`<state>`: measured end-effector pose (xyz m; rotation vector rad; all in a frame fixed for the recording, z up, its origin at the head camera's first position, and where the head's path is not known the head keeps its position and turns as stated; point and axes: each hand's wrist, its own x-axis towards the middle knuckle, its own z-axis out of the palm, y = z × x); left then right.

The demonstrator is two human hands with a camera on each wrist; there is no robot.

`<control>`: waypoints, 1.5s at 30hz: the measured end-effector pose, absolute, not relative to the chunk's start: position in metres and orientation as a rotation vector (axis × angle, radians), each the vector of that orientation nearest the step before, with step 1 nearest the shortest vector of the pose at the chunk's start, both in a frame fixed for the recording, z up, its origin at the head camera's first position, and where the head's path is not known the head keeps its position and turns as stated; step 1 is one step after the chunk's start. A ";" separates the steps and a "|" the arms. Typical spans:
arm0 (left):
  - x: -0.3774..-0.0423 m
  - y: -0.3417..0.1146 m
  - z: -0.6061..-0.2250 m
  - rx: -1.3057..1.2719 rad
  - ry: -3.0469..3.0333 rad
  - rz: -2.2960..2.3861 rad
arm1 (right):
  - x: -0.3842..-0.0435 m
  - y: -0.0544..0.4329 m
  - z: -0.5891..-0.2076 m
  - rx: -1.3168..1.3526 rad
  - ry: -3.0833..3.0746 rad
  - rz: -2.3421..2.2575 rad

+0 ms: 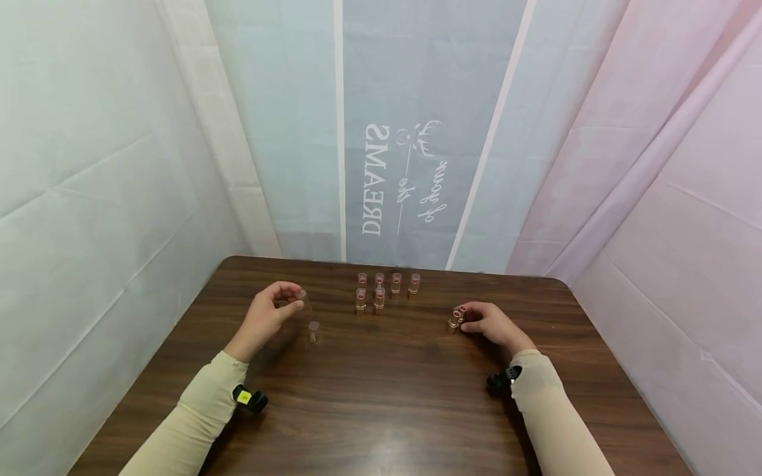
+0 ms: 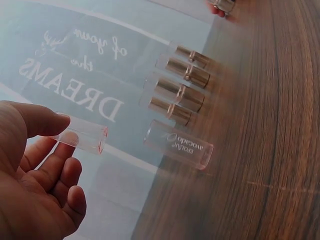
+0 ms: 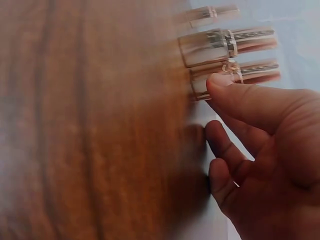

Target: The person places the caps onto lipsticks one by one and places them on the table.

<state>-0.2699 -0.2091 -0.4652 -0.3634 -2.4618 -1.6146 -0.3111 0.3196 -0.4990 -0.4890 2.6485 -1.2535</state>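
My left hand (image 1: 264,318) pinches a clear lipstick cap (image 2: 89,136) between thumb and fingertips, above the table at the left. Just below it another clear cap (image 1: 314,332) stands on the table; in the left wrist view it bears printed lettering. At the right, my right hand (image 1: 491,322) pinches the gold base of an uncapped lipstick (image 3: 220,75) with thumb and finger. A second uncapped lipstick (image 3: 207,48) stands close beside that one, its gold tube bare. Both show red at the top in the head view.
Several lipsticks with clear caps (image 1: 380,301) stand in two rows at the back middle of the brown wooden table (image 1: 381,390). Behind the table's far edge hangs a pale curtain (image 1: 405,244) with printed words. White cloth walls flank both sides.
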 end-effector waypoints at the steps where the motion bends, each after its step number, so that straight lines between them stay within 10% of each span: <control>1: -0.269 -0.209 -0.465 -0.370 -2.459 -1.619 | -0.311 0.318 -0.499 -0.488 2.662 -1.236; 22: -0.257 -0.197 -0.454 -0.457 -2.465 -1.685 | -0.287 0.311 -0.479 -0.192 3.033 -1.283; 45: -0.245 -0.182 -0.446 -0.493 -2.509 -1.707 | -0.218 0.198 -0.415 -0.429 2.860 -1.658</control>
